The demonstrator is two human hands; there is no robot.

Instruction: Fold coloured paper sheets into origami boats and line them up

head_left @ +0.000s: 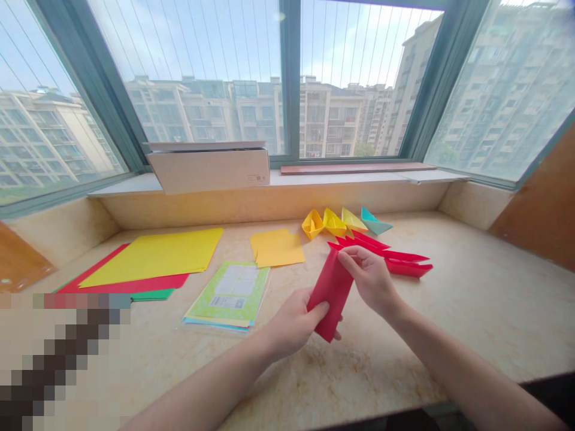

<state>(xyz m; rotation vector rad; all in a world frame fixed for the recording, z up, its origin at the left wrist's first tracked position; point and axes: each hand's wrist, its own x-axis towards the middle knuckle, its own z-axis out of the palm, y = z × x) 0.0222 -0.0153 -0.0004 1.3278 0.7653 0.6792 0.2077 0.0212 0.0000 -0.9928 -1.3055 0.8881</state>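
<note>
A folded red paper [331, 293], long and narrow, is held tilted above the stone-like ledge. My left hand [302, 320] grips its lower part, thumb on the front face and fingers behind. At its upper right corner, my right hand [368, 272] pinches the edge between thumb and fingers. Just behind my right hand lie several folded red paper pieces [406, 264], long and boat-like. Beyond them stand a row of small folded paper boats, with yellow ones [333, 222] to the left and a teal one [375, 221] at the right end.
Orange-yellow paper squares [279, 248] lie left of the boats. A green-patterned paper pack [231, 293] sits nearer. Large yellow sheets [157, 257] overlap red [175, 281] and green sheets [153, 295] at left. A white box [211, 170] stands on the raised sill by the windows.
</note>
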